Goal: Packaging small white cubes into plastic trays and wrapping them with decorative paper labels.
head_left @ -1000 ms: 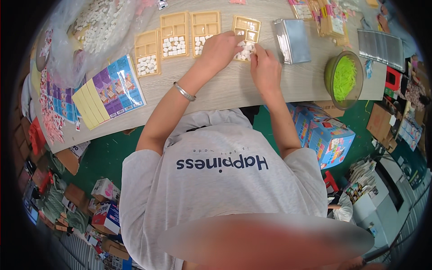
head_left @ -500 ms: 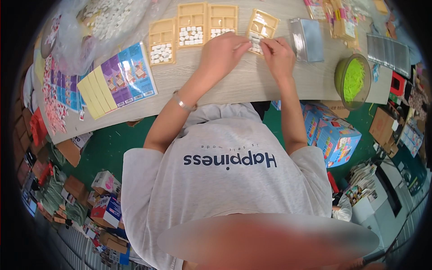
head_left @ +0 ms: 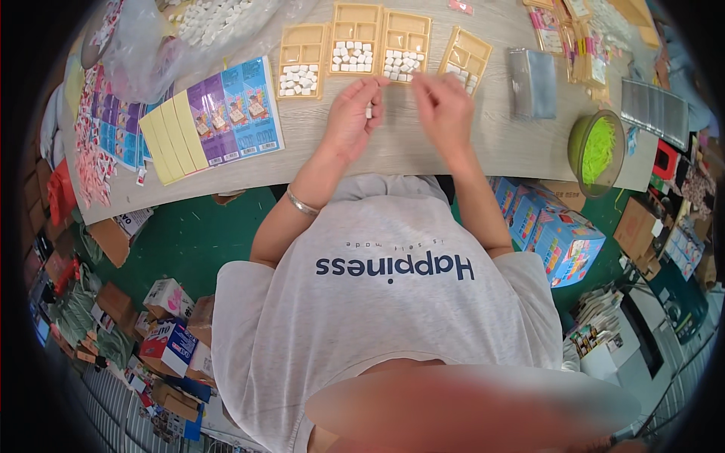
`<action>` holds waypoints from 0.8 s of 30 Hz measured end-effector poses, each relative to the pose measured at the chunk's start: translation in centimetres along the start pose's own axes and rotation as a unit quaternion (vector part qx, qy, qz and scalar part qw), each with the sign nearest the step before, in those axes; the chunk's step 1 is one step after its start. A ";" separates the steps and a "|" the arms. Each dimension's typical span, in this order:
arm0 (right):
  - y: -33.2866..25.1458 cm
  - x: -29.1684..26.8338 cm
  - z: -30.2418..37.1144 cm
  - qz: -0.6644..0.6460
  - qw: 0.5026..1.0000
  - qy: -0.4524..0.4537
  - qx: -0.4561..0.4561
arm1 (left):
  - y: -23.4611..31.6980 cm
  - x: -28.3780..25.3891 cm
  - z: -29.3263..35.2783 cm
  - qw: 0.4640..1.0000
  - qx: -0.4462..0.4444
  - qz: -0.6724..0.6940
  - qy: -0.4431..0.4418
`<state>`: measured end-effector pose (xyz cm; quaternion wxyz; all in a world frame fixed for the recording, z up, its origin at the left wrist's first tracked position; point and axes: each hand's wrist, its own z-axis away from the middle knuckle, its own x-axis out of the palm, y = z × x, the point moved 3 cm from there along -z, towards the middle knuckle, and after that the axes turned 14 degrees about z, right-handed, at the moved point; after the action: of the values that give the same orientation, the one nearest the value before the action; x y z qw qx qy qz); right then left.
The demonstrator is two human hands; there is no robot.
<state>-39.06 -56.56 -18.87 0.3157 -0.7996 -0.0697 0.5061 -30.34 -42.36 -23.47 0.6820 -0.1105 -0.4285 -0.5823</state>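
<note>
Several tan compartment trays stand in a row along the table: a left tray, a second tray, a third tray and a tilted right tray. Small white cubes lie in their nearest compartments, fewer visible in the right tray; the upper compartments hold none. My left hand is closed below the second tray, with a white cube showing by its curled fingers. Below the third and right trays is my right hand; its fingertips are smeared by motion, so any held piece cannot be made out.
Printed card sheets lie to the left, beside a clear plastic bag and loose white cubes. On the right are stacked clear plastic covers and a bowl of green shreds. Patterned boxes stand below the table.
Both hands have drawn back from the right tray toward me. My left hand has turned and uncovered the third tray's cubes. The whole view has shifted slightly.
</note>
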 end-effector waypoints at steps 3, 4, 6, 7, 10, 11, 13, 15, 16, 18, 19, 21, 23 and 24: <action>3.4 1.0 -1.9 0.098 0.993 0.056 0.042 | 2.2 2.0 -1.7 0.887 0.235 -0.395 -0.043; 3.4 1.3 -2.5 0.140 0.990 0.010 -0.005 | 2.4 3.4 -1.7 0.708 0.395 -0.582 -0.072; 3.4 1.5 -3.2 0.182 0.981 -0.034 -0.056 | 2.2 4.0 -3.1 0.669 0.386 -0.633 -0.057; 3.6 1.5 -3.2 0.179 0.982 -0.039 -0.051 | 2.0 4.1 -3.6 0.627 0.372 -0.683 -0.042; 3.5 0.7 -2.9 0.177 0.982 -0.053 -0.039 | 1.5 4.0 -4.3 0.615 0.384 -0.687 -0.042; 3.5 0.4 -2.7 0.180 0.981 -0.060 -0.029 | 1.4 4.1 -4.5 0.616 0.383 -0.687 -0.042; 3.4 0.5 -2.6 0.168 0.983 -0.054 -0.040 | 1.2 4.2 -4.5 0.616 0.405 -0.673 -0.067; 3.6 0.4 -2.6 0.158 0.985 -0.047 -0.051 | 1.2 4.3 -4.3 0.615 0.402 -0.676 -0.053; 3.9 0.2 -2.6 0.161 0.986 -0.032 -0.014 | 1.2 4.4 -4.2 0.614 0.400 -0.679 -0.038; 4.4 0.1 -2.8 0.163 0.986 -0.017 0.022 | 1.3 4.4 -4.1 0.607 0.407 -0.682 -0.028; 4.6 0.1 -3.1 0.181 0.983 -0.018 0.009 | 1.3 4.5 -4.1 0.599 0.414 -0.685 -0.019; 4.4 0.0 -3.1 0.198 0.980 -0.019 -0.005 | 1.3 4.6 -4.1 0.602 0.417 -0.681 -0.022; 3.8 0.3 -3.2 0.202 0.978 -0.043 -0.021 | 1.2 4.7 -4.1 0.605 0.421 -0.675 -0.024; 3.8 0.4 -3.2 0.201 0.978 -0.043 -0.023 | 1.2 4.6 -4.1 0.602 0.423 -0.677 -0.037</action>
<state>-36.92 -60.80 -20.39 0.1855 -0.7817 0.0677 0.5915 -27.61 -47.95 -22.26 0.0470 0.4901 -0.6042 -0.6265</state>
